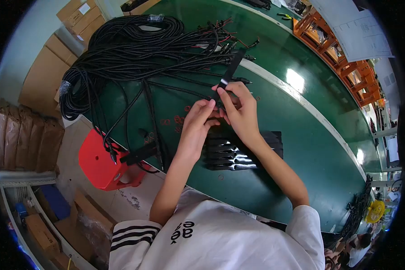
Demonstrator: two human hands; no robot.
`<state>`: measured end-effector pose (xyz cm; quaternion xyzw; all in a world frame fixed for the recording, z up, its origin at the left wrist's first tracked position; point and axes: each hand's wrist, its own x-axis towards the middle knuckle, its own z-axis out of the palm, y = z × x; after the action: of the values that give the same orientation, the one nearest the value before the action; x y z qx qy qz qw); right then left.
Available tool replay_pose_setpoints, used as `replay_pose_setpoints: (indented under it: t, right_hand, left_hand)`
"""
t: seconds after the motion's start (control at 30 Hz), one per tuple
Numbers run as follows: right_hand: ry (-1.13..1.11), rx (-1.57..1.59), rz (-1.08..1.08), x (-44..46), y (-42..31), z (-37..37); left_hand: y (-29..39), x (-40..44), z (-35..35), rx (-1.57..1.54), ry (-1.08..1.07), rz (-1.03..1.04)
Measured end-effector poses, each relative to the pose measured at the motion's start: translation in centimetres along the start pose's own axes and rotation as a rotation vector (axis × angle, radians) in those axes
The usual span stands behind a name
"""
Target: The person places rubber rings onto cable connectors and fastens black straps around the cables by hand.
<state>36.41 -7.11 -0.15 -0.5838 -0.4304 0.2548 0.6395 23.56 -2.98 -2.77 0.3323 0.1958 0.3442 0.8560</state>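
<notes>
Pinching a flat black strip (232, 68), the left hand (197, 120) and right hand (242, 108) are half-curled; that open brown cardboard box (86, 207) lower left's got crumpled clear plastic (93, 227) inside.

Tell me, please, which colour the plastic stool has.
The stool is red, best seen in the head view.

Green tabletop (315, 153) lies open at right; black cables (121, 58) block far left.

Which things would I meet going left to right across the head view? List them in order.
Brown packages, red stool, left hand, right hand, orange-brown racks.
</notes>
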Motion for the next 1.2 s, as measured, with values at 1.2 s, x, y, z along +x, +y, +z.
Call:
replay_pose_setpoints:
  t: [1.2]
  right_hand:
    - [-0.385, 0.380, 0.740, 1.5, -0.4, -2.0]
  left_hand:
    - [0.7, 0.7, -0.2, 0.085, -0.012, 0.318]
